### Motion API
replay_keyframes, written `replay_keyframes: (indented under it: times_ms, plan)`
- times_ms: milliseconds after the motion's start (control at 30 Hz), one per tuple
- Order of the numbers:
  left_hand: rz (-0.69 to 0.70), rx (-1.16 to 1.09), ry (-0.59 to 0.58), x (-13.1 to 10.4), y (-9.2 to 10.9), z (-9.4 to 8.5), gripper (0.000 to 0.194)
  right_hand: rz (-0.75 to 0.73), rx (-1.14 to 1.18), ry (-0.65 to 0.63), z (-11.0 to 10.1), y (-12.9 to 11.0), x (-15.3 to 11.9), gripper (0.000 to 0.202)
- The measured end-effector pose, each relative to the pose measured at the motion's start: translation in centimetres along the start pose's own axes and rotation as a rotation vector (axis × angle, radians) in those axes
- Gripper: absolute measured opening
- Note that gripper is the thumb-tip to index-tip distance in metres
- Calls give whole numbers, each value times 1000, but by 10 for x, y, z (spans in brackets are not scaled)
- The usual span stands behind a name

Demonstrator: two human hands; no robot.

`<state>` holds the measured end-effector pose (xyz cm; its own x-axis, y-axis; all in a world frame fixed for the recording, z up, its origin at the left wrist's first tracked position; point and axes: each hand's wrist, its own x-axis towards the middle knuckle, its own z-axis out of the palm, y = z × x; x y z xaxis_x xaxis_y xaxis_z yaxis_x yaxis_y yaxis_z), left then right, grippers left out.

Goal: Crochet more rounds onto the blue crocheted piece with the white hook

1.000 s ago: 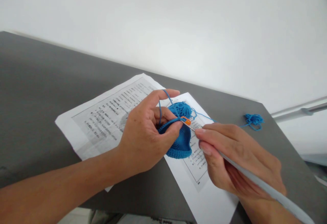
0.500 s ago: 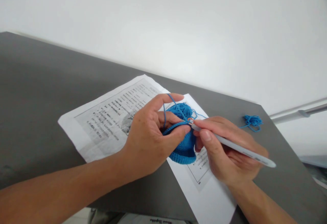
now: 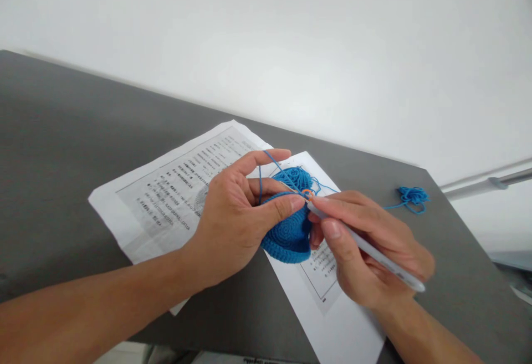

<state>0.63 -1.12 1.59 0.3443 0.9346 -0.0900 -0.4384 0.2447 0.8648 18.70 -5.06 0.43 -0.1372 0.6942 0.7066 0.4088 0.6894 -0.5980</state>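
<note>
Between thumb and fingers my left hand pinches the upper edge of a round blue crocheted piece. A strand of blue yarn runs over its raised index finger. My right hand grips a crochet hook with a pale handle, held like a pen. The hook's front end meets the edge of the piece near my left thumb. A small orange ring sits at that spot. Behind the piece lies a blue yarn bundle, partly hidden by my left hand.
Two printed sheets, a left one and a right one, lie beneath my hands on the dark grey table. A small tangle of blue yarn rests near the right edge. A white wall stands behind.
Both hands have shifted slightly left with the crocheted piece. The piece is turned, showing more of its round face. The hook handle's rear end has swung down and left.
</note>
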Motion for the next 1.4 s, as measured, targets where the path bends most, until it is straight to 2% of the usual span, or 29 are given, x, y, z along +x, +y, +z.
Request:
replay_keyframes:
  times_ms: [100,167,300,433,667,900,1033,1200,1400]
  plan:
    - [-53,-99,-39,2,2,-1,63,-254,-353,-78,-6,-3,1,40]
    - [-84,-124,-39,3,5,0,62,-289,-502,-127,-9,-5,-2,41]
    - [-116,-121,-11,3,9,3,60,-405,-551,-186,-12,-10,-4,35]
    - [-74,-90,4,2,10,3,67,-407,-603,-257,-11,-16,0,32]
    - [40,108,-4,1,9,1,73,-479,-621,-253,-12,-14,4,31]
    - [49,217,7,2,14,3,78,-533,-605,-258,-18,-14,6,27]
    - [47,273,27,3,16,1,80,-506,-614,-252,-25,-14,5,27]
    - [56,363,28,6,14,-2,75,-498,-569,-332,-31,-12,4,28]
    - [84,478,-13,8,11,-5,71,-378,-617,-271,-33,-17,1,29]
